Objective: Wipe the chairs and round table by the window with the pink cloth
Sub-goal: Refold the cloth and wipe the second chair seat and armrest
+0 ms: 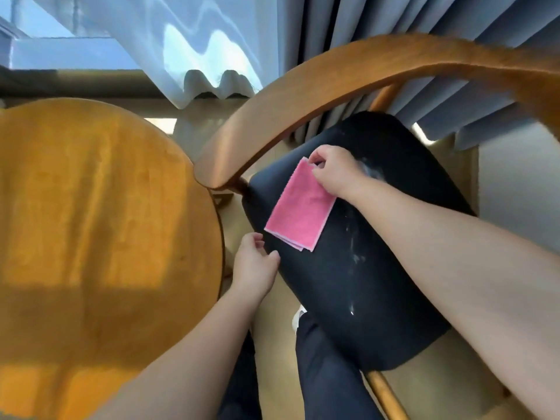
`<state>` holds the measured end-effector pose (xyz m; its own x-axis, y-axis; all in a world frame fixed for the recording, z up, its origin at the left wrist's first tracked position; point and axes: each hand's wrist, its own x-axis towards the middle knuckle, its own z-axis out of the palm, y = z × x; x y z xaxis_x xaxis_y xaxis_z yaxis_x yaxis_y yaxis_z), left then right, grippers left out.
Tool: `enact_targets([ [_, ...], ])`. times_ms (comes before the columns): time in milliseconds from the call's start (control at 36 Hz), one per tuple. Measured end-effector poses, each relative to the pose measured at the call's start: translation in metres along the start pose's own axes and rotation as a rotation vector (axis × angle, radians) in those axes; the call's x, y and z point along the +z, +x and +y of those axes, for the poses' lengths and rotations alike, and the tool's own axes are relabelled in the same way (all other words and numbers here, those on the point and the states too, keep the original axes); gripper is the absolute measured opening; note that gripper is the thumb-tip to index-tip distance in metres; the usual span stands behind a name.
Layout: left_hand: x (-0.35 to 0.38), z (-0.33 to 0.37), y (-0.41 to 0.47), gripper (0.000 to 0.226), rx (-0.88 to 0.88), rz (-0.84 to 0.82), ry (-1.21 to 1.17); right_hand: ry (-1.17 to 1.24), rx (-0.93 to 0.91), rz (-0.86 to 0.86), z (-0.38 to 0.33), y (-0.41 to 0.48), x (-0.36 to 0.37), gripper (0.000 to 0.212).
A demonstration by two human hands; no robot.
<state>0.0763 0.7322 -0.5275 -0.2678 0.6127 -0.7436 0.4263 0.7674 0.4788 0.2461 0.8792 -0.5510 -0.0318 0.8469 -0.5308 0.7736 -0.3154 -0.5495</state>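
A folded pink cloth (pixel 300 207) lies flat on the black padded seat (pixel 363 283) of a wooden chair with a curved backrest (pixel 318 83). My right hand (pixel 336 169) pinches the cloth's far corner between thumb and fingers. My left hand (pixel 254 265) rests on the seat's near left edge, fingers curled around the rim. White streaks and smudges mark the seat to the right of the cloth. The round wooden table (pixel 100 213) stands at the left, close to the chair.
A sheer white curtain (pixel 188 40) and grey pleated drapes (pixel 378 34) hang behind the chair by the window. My dark-trousered legs (pixel 321 374) stand between table and chair. A wooden chair leg (pixel 385 392) shows at the bottom right.
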Motion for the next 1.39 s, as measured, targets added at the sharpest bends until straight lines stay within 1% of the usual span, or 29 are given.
enact_targets([
  [83,-0.017,0.011,-0.006,0.04,0.14,0.009,0.147,-0.005,0.037,-0.008,0.002,-0.008,-0.003,0.026],
  [139,-0.032,0.028,-0.012,0.035,0.272,-0.002,0.263,0.014,0.079,-0.015,0.005,-0.018,-0.006,0.025],
  [222,-0.06,0.06,-0.024,0.025,0.566,-0.005,0.499,0.057,0.144,-0.015,0.007,-0.035,-0.008,0.024],
  [278,-0.08,0.08,-0.024,0.02,0.82,0.035,0.669,0.072,0.179,-0.017,0.007,-0.047,-0.009,0.026],
  [333,-0.097,0.095,-0.015,0.021,1.014,0.109,0.811,0.094,0.202,-0.012,0.007,-0.057,-0.007,0.029],
  [389,-0.109,0.11,0.0,0.021,1.104,0.203,0.872,0.099,0.215,-0.016,0.006,-0.065,-0.002,0.032],
  [445,-0.116,0.123,0.017,0.022,1.168,0.275,0.865,0.072,0.216,-0.026,0.007,-0.067,0.009,0.034],
  [472,-0.118,0.128,0.027,0.024,1.187,0.272,0.854,0.049,0.21,-0.023,0.007,-0.068,0.015,0.035],
  [528,-0.118,0.133,0.045,0.035,1.191,0.194,0.865,0.006,0.186,-0.02,0.008,-0.066,0.031,0.038],
  [583,-0.117,0.132,0.059,0.042,1.189,0.123,0.875,0.01,0.182,-0.063,0.008,-0.063,0.049,0.045],
  [639,-0.116,0.128,0.069,0.045,1.206,0.088,0.835,-0.007,0.18,-0.105,0.007,-0.056,0.065,0.052],
  [750,-0.117,0.122,0.075,0.054,1.248,0.062,0.815,-0.191,0.179,-0.023,0.005,-0.036,0.099,0.058],
  [834,-0.116,0.119,0.076,0.054,1.301,0.031,0.81,-0.301,0.185,0.058,0.005,-0.024,0.124,0.062],
  [917,-0.115,0.117,0.078,0.053,1.333,0.026,0.784,-0.358,0.115,0.124,0.003,-0.019,0.139,0.064],
  [1056,-0.115,0.117,0.081,0.053,1.38,0.021,0.738,-0.489,-0.104,0.098,-0.009,0.001,0.149,0.071],
  [1111,-0.114,0.118,0.083,0.054,1.388,0.01,0.735,-0.515,-0.169,0.089,-0.018,0.014,0.148,0.067],
  [1167,-0.115,0.12,0.084,0.054,1.393,0.003,0.734,-0.519,-0.184,0.095,-0.026,0.023,0.146,0.064],
  [1250,-0.115,0.122,0.086,0.054,1.397,-0.001,0.742,-0.543,-0.191,0.112,-0.029,0.023,0.147,0.066],
  [1389,-0.116,0.117,0.084,0.052,1.394,-0.008,0.767,-0.565,-0.296,0.134,-0.017,-0.005,0.166,0.064],
])
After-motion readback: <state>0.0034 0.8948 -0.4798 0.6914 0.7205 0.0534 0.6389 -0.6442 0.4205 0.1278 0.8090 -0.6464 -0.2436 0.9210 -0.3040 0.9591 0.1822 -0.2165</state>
